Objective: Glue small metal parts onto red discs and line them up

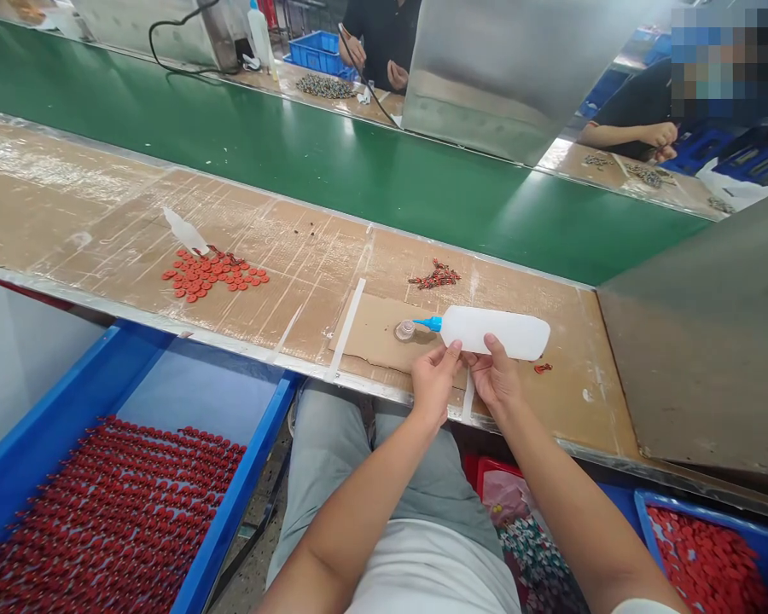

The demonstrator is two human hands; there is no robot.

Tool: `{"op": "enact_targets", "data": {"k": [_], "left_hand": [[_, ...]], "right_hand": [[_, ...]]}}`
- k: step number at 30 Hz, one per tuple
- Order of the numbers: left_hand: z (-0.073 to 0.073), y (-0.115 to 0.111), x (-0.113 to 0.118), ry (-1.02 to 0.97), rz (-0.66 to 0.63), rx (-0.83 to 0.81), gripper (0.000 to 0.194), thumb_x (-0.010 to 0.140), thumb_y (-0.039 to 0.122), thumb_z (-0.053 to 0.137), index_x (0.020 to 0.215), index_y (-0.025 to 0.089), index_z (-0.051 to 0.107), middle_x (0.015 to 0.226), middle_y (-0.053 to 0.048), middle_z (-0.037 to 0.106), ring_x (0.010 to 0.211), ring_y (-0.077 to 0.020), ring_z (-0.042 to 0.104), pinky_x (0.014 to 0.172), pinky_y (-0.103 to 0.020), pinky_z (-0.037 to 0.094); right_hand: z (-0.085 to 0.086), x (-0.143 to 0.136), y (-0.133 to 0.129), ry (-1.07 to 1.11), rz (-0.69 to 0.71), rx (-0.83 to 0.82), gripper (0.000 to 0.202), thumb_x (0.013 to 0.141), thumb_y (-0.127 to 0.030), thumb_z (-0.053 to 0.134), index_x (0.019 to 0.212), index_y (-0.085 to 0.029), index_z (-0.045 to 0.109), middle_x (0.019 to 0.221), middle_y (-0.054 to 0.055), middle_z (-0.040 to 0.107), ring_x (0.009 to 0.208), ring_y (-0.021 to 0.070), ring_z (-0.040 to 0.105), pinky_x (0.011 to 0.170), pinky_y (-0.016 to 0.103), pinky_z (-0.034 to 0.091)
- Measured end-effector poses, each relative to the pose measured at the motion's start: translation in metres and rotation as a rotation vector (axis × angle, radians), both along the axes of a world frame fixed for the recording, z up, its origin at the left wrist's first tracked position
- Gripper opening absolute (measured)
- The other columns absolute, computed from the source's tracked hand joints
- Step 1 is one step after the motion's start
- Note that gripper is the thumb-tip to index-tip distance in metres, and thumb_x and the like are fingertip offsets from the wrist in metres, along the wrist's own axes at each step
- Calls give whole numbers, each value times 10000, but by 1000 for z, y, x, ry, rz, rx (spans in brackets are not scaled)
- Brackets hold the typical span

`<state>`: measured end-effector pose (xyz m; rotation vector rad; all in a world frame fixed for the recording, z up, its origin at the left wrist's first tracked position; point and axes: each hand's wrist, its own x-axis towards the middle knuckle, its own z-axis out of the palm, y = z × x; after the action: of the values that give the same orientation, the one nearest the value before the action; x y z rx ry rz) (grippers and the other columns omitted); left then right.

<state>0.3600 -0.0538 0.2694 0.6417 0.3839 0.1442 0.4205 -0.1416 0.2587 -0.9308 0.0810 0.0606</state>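
A white squeeze bottle (496, 333) with a blue nozzle lies sideways in my hands, its tip pointing left. My right hand (496, 375) is closed on the underside of the bottle, the thumb pressed on its near side. The fingers of my left hand (433, 382) pinch at the lower edge close to the neck; part of their grip is hidden. Just left of the nozzle tip stands a small clear round cup (404, 330) on a cardboard piece (377, 337). Small red-and-dark parts (436, 275) are heaped behind it.
Left along the bench lie red discs (208, 275) and another white bottle (184, 230). A green conveyor belt (294, 153) runs behind. Blue trays of red parts (134, 495) sit below. A metal panel (704, 341) borders the right. Two people sit across.
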Motion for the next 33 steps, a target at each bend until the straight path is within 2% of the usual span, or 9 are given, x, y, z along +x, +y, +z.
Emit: {"op": "enact_targets", "data": {"k": [5, 10, 15, 18, 20, 23, 26, 29, 33], "left_hand": [[0, 0, 1, -14, 3, 15, 415, 742, 422, 705, 1036, 130, 701, 1111, -114, 704, 1030, -208, 649, 996, -401, 450], [14, -3, -2, -83, 24, 133, 419, 743, 383, 710, 1071, 123, 677, 1105, -120, 699, 1036, -208, 641, 977, -377, 465], [39, -11, -3, -68, 86, 378, 534, 636, 369, 797, 1119, 179, 668, 1158, -121, 644, 1079, -239, 605, 929, -377, 482], [62, -23, 3, -109, 99, 585, 576, 590, 352, 827, 1132, 232, 672, 1190, -109, 592, 1151, -253, 551, 996, -382, 426], [78, -33, 9, -159, 36, 696, 594, 585, 345, 829, 1148, 252, 665, 1193, -103, 568, 1169, -256, 527, 1018, -381, 403], [88, -46, 17, -232, -27, 789, 595, 619, 354, 806, 1184, 258, 645, 1206, -98, 556, 1174, -252, 519, 1031, -376, 387], [76, -50, 14, -258, -27, 814, 508, 707, 368, 738, 1192, 256, 637, 1184, -91, 588, 1123, -223, 561, 1013, -366, 406], [47, -41, -1, -200, -37, 788, 404, 780, 379, 662, 1150, 217, 652, 1085, -93, 646, 963, -185, 629, 933, -355, 469], [12, -17, -34, 45, 16, 741, 403, 732, 400, 704, 1069, 183, 677, 1016, -87, 694, 906, -185, 650, 865, -333, 502]], "right_hand": [[0, 0, -1, 18, 9, 22, 644, 674, -161, 781, 1252, -300, 533, 1144, -5, 694, 867, 164, 711, 765, 334, 621], [9, -2, 2, 50, 34, 152, 556, 725, -279, 760, 1241, -258, 554, 1089, 10, 719, 882, 146, 706, 745, 258, 609], [31, -5, 1, 67, -2, 321, 514, 774, -464, 682, 1236, -270, 564, 1100, 1, 714, 1031, 159, 669, 931, 312, 551], [44, -4, -13, 124, 7, 434, 544, 769, -522, 656, 1246, -281, 556, 1060, -6, 724, 965, 144, 688, 881, 274, 569], [52, -1, -28, 160, 45, 529, 593, 763, -549, 642, 1269, -257, 540, 1033, 12, 729, 905, 141, 700, 813, 255, 591], [64, 9, -55, 180, 60, 687, 606, 766, -552, 631, 1267, -223, 539, 1001, 34, 730, 880, 138, 702, 726, 232, 608], [75, 26, -88, 183, -17, 771, 549, 767, -524, 644, 1214, -215, 570, 979, 32, 728, 917, 138, 695, 677, 213, 615], [82, 51, -124, 222, -135, 749, 526, 754, -523, 654, 1154, -187, 591, 949, 34, 724, 898, 133, 697, 636, 194, 616], [79, 86, -168, 306, -277, 704, 498, 746, -552, 648, 1076, -180, 617, 937, 38, 713, 885, 124, 697, 614, 158, 602]]}}
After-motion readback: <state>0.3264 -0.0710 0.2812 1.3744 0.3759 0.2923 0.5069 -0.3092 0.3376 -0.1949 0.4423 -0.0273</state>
